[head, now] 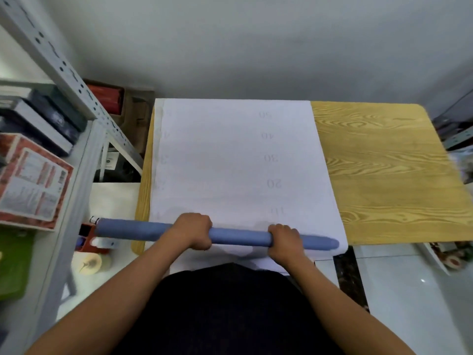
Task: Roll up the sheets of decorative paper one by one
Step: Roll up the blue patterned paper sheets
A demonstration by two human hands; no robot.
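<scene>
fingertips: your left hand (193, 230) and right hand (283, 241) curl over the blue roll (240, 235), so tips are hidden under it; can't tell how far they wrap.
roll mid-sections: covered by your knuckles in two spots.
sheet near edge: white sheet (230, 155) drops behind your dark torso (230, 311); its end isn't visible.
printed nos.: faint, upside-down; left column too washed out to read.
table (389, 170): left part buried under sheet, near-left corner partly behind roll.
shelf rack (76, 80): cut off at left edge; box labels too blurry to read.
forearms: run out of frame at bottom.
</scene>
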